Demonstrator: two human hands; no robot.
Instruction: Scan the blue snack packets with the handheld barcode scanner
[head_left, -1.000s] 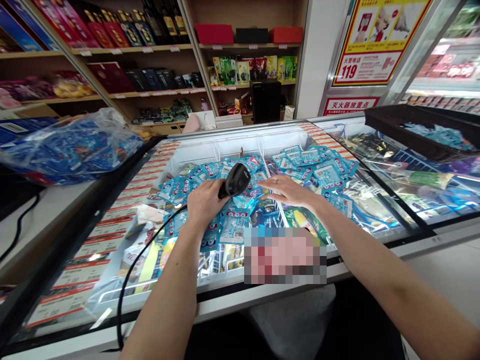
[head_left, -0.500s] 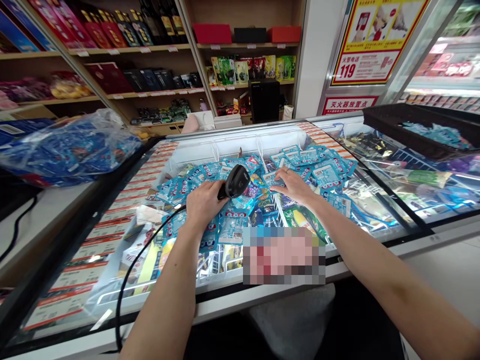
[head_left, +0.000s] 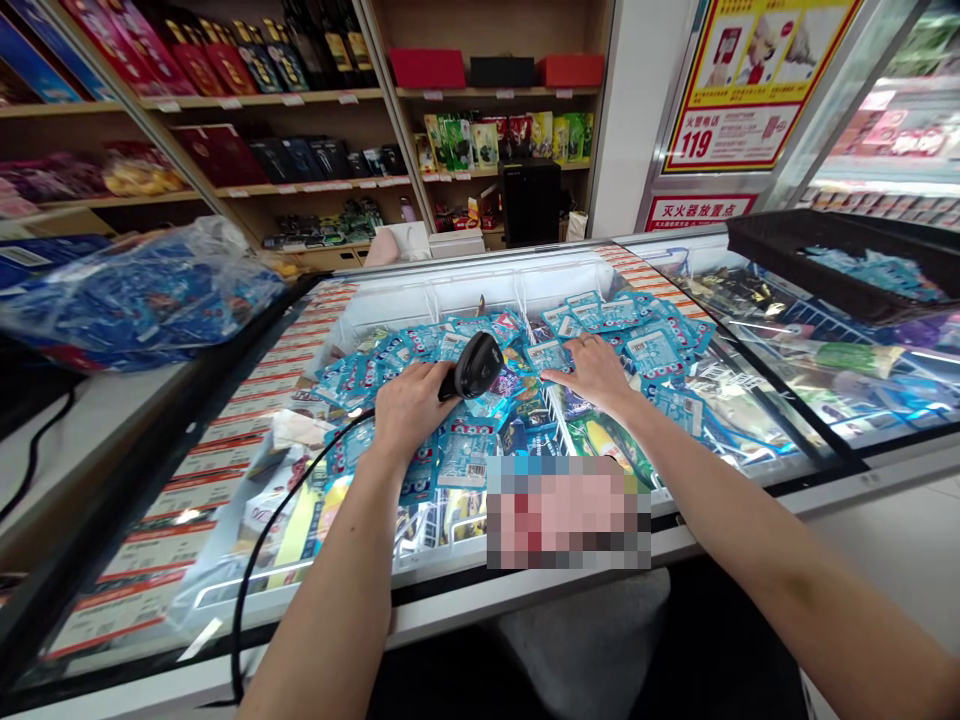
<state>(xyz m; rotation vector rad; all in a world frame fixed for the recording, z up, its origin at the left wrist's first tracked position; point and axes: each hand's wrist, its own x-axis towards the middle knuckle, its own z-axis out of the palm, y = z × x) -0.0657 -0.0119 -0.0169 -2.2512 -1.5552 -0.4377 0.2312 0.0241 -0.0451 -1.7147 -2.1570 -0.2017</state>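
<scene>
My left hand (head_left: 411, 405) is wrapped round the handle of a black barcode scanner (head_left: 478, 366), whose head points to the right over the glass. From the scanner a black cable (head_left: 289, 490) runs down toward the lower left. My right hand (head_left: 596, 368) lies at the right edge of a small blue packet (head_left: 546, 357) with a white barcode label; its thumb and fingers are apart. More blue packets are spread on the glass: one (head_left: 465, 455) lies barcode-up in front of the scanner, and a cluster (head_left: 652, 350) overlaps right of my right hand.
The packets lie on the glass top of a chest freezer (head_left: 217, 400), goods showing beneath. A plastic bag of blue packets (head_left: 150, 300) sits at left. A black tray (head_left: 840, 265) with blue packets stands at right. Stocked shelves (head_left: 300, 100) line the back.
My right hand has shifted slightly right and its fingers have drawn back from the barcode packet, leaving more of it showing. The scanner has tilted a little in my left hand.
</scene>
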